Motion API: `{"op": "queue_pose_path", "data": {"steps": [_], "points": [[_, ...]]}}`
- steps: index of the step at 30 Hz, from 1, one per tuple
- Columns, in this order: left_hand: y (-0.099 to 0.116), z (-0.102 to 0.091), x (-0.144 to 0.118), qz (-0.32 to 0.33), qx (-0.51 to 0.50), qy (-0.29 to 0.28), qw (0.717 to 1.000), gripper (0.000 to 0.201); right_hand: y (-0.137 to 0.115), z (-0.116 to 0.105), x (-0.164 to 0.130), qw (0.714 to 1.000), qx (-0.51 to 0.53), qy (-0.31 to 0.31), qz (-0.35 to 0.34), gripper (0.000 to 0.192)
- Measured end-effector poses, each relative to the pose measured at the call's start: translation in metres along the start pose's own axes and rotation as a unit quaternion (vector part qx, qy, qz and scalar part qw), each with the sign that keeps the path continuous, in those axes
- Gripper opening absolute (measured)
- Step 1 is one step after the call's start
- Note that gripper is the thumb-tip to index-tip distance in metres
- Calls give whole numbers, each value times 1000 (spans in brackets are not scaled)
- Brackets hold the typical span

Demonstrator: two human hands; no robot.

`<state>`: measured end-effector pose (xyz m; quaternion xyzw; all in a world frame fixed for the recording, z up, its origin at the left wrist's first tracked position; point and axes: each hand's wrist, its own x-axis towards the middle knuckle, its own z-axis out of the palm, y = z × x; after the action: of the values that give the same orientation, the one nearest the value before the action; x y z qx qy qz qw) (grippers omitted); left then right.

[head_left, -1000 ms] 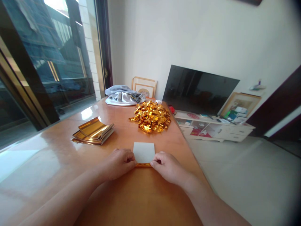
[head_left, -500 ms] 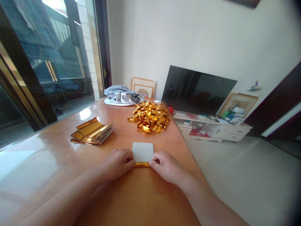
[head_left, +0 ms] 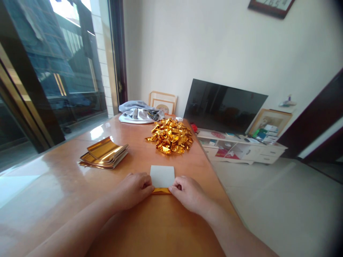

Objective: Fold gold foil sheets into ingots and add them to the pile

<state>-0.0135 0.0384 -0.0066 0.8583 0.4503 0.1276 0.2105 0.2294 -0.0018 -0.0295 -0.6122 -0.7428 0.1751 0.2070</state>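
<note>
A small sheet of gold foil paper lies on the wooden table, its pale back facing up. Along its near edge a narrow gold strip is folded over. My left hand pinches the left end of that fold, with thumb and curled fingers together. At the right end, my right hand grips the fold in the same way. Beyond the sheet sits a heap of folded gold paper pieces. To the left lies a stack of gold foil sheets, curling at the edges.
Bundled grey and white cloth rests at the table's far end, near a small white box. The table's right edge runs close by my right arm. Past it stand a white cabinet and a dark television.
The whole view has shifted slightly, so everything sits a little lower in the picture. Both hands stay on the sheet's near fold, and a bit more of the gold strip shows.
</note>
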Motion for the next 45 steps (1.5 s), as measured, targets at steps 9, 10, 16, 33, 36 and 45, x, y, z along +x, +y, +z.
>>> {"op": "queue_pose_path", "data": {"steps": [9,10,16,33,36,45], "points": [[-5,3,0,7,-22,-1,1000,25,-1,-3,0,1000,-1,-10,4,20],[-5,3,0,5,-23,-3,1000,25,-1,-3,-1,1000,-1,-12,3,20],[-6,3,-1,-4,-23,-9,1000,23,-1,-4,-3,1000,10,-13,-3,20],[-3,0,0,-8,-22,-18,1000,23,-3,-4,-2,1000,5,-16,9,20],[-3,1,0,-12,-17,-16,1000,21,-2,-5,-1,1000,4,-19,8,18],[-6,4,1,-9,-10,-10,1000,19,-1,-3,-2,1000,9,-15,2,18]]}}
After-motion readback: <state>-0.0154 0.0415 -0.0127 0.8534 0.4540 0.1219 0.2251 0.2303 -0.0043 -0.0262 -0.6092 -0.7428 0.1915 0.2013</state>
